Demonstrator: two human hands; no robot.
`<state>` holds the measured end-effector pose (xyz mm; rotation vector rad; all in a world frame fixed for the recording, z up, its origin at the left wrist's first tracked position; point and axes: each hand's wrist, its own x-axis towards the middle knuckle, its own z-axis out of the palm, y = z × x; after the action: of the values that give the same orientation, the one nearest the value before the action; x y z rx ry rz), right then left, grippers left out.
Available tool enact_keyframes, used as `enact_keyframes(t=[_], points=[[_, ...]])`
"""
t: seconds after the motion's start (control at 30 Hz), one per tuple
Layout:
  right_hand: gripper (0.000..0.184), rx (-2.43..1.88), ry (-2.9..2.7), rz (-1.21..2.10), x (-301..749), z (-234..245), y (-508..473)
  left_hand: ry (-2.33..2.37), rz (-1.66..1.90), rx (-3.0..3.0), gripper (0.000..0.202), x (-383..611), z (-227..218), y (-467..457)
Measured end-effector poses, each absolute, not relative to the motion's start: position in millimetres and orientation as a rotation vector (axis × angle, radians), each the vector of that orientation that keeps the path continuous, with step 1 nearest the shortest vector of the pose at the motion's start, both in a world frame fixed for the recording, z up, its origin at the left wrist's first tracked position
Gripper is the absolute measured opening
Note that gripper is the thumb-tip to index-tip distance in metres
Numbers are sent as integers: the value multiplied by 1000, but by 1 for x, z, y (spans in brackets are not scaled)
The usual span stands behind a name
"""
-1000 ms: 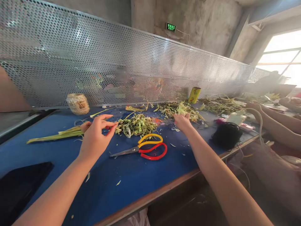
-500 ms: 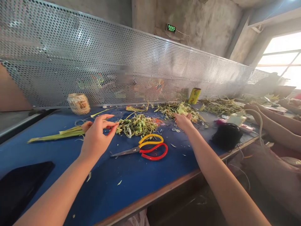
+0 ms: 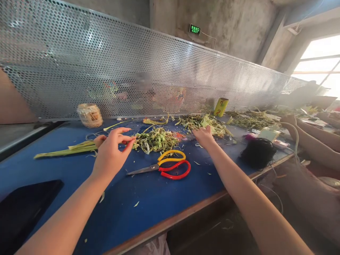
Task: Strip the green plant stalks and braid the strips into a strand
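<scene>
Above the blue table (image 3: 172,202), held the left hand (image 3: 113,147) raised, with fingers loosely curved, one finger stretched forward and the thumb tip drawn near another fingertip, right by the left edge of the leaf pile (image 3: 159,140). Could not tell whether pinched fully together or gripping a scrap. Had the right hand (image 3: 204,136) well apart from the left, reached out to the near side of the farther leaf heap (image 3: 219,128), with fingertips largely hidden; could not tell whether closed on anything there. Saw the leaf pile lying between both hands, just beyond the scissors (image 3: 155,167), with yellow and red handles to the right and blades pointing left. Noted long green stalks (image 3: 63,153) running left from behind the left hand, a jar (image 3: 90,115) near the perforated screen (image 3: 159,78), and a black bundle (image 3: 257,153) near a co-worker's arm (image 3: 312,143).
</scene>
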<state>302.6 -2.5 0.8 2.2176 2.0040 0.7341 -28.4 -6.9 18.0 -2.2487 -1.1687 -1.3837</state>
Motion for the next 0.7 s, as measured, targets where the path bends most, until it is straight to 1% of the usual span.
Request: enact_keyframes(t=[0.17, 0.33, 0.47, 0.53, 0.6, 0.7], points=[[30, 2159, 2043, 777, 297, 3, -3, -1178, -1403, -2237, 23, -28, 19, -7], [42, 2245, 2022, 880, 297, 7, -5, -1168, -1399, -2246, 23, -28, 20, -8], [36, 2502, 2079, 855, 306, 7, -7, -1180, -1407, -2237, 22, -28, 20, -8], [34, 2677, 2228, 764, 311, 5, -6, -1184, -1417, -2246, 22, -28, 20, -8], [34, 2838, 2481, 576, 315, 3, -3, -1188, -1415, -2260, 21, -28, 20, -7], [38, 3018, 2884, 63, 317, 1, 3, -1184, -1400, -2265, 20, -28, 19, -6]])
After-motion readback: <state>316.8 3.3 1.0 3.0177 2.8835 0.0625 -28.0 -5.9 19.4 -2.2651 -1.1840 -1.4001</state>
